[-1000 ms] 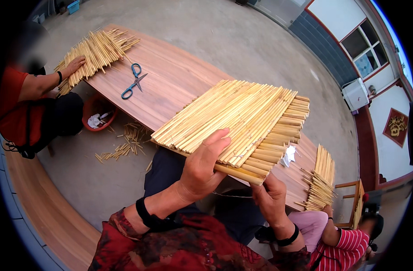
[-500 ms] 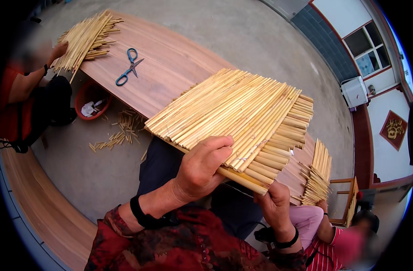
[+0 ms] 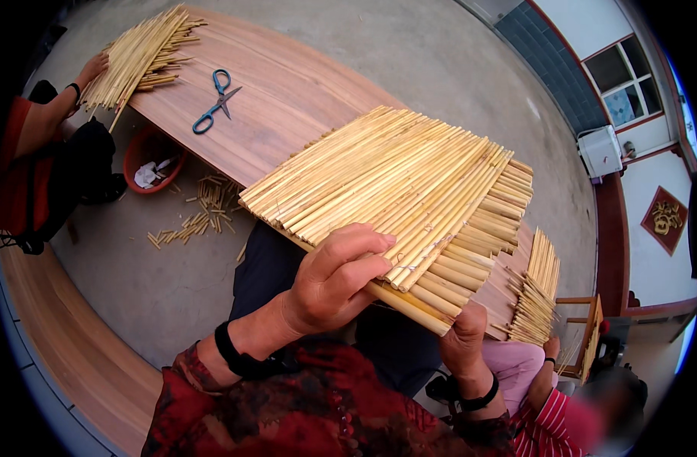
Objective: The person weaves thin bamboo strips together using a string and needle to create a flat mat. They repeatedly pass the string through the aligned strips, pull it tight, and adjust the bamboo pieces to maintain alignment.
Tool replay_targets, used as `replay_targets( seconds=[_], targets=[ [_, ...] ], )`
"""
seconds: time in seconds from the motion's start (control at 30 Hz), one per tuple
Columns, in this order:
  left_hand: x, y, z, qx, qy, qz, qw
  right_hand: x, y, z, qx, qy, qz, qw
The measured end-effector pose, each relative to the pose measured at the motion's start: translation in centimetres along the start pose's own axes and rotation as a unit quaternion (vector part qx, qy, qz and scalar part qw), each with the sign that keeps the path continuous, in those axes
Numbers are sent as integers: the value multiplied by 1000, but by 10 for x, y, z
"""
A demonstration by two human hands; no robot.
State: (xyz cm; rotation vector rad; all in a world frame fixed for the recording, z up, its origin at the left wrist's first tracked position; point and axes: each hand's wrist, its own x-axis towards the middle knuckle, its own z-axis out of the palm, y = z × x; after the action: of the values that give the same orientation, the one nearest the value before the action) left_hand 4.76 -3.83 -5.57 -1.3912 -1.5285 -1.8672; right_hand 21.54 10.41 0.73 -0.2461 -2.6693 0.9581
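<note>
A mat of pale yellow reed stalks (image 3: 371,179), laid side by side in overlapping layers, rests on the table with its near edge over my lap. My left hand (image 3: 337,266) is closed on that near edge, its thumb and bent fingers at the stalk ends; what lies under the mat is hidden. At the near right corner my right hand (image 3: 464,335) grips the ends of the lower stalks, its fingers partly hidden beneath. Fine white thread shows near the ends of the top layer.
Blue-handled scissors (image 3: 215,107) lie spread on the wooden table (image 3: 287,84). At left, a co-worker's hand (image 3: 97,65) touches another reed mat (image 3: 139,57). Below are a red basin (image 3: 131,156) and cut stalk pieces (image 3: 200,221). More reeds (image 3: 539,289) lie beside a person at right.
Both my hands keep their hold on the reed mat. My right hand has shifted slightly down at the corner. The whole view has moved a little.
</note>
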Motion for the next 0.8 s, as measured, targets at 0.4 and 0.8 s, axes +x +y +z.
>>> replay_targets(
  seconds=[0.4,0.8],
  targets=[
    [6,-3,-21,-10,-65,53,996,-4,12,15,183,-45,134,973],
    [10,-6,-27,10,-66,62,996,8,6,10,146,-86,137,976]
  ],
)
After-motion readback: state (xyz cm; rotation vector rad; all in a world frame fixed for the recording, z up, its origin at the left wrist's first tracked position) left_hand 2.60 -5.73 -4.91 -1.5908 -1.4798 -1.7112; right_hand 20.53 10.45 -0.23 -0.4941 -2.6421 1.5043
